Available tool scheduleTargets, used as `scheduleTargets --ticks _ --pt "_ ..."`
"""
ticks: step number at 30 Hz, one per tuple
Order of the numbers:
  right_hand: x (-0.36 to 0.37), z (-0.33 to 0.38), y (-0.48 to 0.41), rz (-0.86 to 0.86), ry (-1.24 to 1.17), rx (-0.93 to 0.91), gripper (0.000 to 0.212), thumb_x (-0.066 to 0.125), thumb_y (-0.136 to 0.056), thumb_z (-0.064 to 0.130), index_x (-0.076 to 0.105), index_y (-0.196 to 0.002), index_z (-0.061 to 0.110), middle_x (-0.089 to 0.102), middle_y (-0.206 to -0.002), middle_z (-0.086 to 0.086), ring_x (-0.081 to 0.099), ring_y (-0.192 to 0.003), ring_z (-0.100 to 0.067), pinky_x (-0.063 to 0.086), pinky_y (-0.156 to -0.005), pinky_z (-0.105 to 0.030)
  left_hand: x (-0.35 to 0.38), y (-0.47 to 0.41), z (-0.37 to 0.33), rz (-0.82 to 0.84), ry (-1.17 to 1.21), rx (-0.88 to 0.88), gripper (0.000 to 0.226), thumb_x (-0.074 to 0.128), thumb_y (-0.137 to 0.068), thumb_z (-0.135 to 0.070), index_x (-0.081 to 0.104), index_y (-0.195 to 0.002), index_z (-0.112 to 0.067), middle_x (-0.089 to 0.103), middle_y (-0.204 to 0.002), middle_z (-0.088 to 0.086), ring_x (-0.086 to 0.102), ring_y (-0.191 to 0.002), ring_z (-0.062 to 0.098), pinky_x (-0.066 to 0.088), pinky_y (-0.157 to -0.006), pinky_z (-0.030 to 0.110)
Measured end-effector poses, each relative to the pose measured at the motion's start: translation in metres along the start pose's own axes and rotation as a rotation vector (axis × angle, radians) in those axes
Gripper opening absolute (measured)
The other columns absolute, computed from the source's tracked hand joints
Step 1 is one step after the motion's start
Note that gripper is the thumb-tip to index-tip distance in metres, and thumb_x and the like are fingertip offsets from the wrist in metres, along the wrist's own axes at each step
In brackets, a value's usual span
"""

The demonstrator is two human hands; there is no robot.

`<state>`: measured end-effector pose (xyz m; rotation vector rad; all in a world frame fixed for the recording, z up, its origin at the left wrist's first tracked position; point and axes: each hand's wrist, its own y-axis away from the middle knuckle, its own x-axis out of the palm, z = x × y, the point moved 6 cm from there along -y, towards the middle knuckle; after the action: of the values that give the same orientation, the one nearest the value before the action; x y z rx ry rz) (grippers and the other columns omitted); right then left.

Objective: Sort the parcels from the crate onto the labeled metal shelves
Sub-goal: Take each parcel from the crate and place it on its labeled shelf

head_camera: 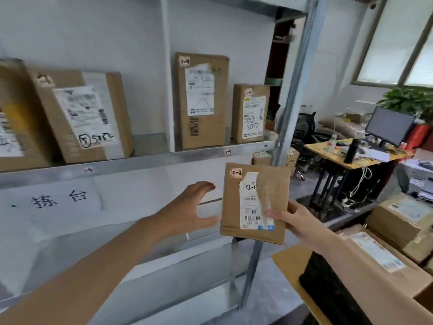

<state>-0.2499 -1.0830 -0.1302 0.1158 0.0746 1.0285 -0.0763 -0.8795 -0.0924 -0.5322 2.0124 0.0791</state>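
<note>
— Parcel [254, 202], head view: how does it look to us?
— Flat brown cardboard, white barcode label facing us, small "2-2" tag.
— Around it?
— Metal shelf [164, 158] with boxes [201, 127] above; a desk [337, 158] far right.
— Its lie?
— Upright in the air below that shelf, long axis near vertical. Our right hand [295, 219] pinches its lower corner; our left hand [187, 207] hangs spread just beside it.

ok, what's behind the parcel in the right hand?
The shelf's metal upright runs behind the parcel, emerging above and below. The right hand shows only its thumb in front; its fingers behind are mostly covered.
</note>
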Motion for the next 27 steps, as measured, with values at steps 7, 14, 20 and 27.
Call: scheduleTargets --ticks 7,14,20,27 --pt "0.169 0.000 0.004 0.181 0.063 -0.008 0.083 0.092 -0.056 0.029 0.056 -0.129 0.014 0.070 -0.121 -0.005 0.070 -0.105 -0.025 0.056 -0.089 -0.041 -0.089 0.155 0.084 -0.145 -0.080 -0.177 0.086 0.061 -0.082 -0.061 0.022 -0.150 -0.026 0.017 -0.153 -0.015 0.021 -0.139 0.004 0.022 -0.113 0.022" --pt "0.347 0.017 0.031 0.400 0.074 -0.094 0.082 0.088 -0.055 0.036 0.057 -0.129 0.019 0.071 -0.119 0.000 0.070 -0.106 -0.021 0.053 -0.094 -0.040 -0.171 0.306 0.149 -0.342 -0.138 -0.370 0.081 0.058 -0.082 -0.064 0.024 -0.148 -0.031 0.019 -0.151 -0.019 0.021 -0.138 0.000 0.021 -0.112 0.020" --pt "0.479 0.029 0.058 0.555 0.069 -0.132 0.086 0.089 -0.052 0.038 0.057 -0.129 0.016 0.072 -0.119 0.000 0.071 -0.104 -0.021 0.055 -0.091 -0.038 -0.231 0.419 0.176 -0.452 -0.178 -0.507 0.080 0.058 -0.081 -0.063 0.025 -0.147 -0.031 0.021 -0.150 -0.019 0.027 -0.135 0.002 0.028 -0.111 0.026" --pt "0.580 0.050 0.077 0.691 0.052 -0.184 0.061 0.082 -0.073 0.023 0.057 -0.129 0.017 0.071 -0.119 0.001 0.070 -0.105 -0.020 0.052 -0.096 -0.039 -0.262 0.504 0.195 -0.561 -0.201 -0.623 0.084 0.056 -0.080 -0.067 0.026 -0.147 -0.027 0.022 -0.150 -0.015 0.024 -0.137 0.004 0.026 -0.114 0.029"
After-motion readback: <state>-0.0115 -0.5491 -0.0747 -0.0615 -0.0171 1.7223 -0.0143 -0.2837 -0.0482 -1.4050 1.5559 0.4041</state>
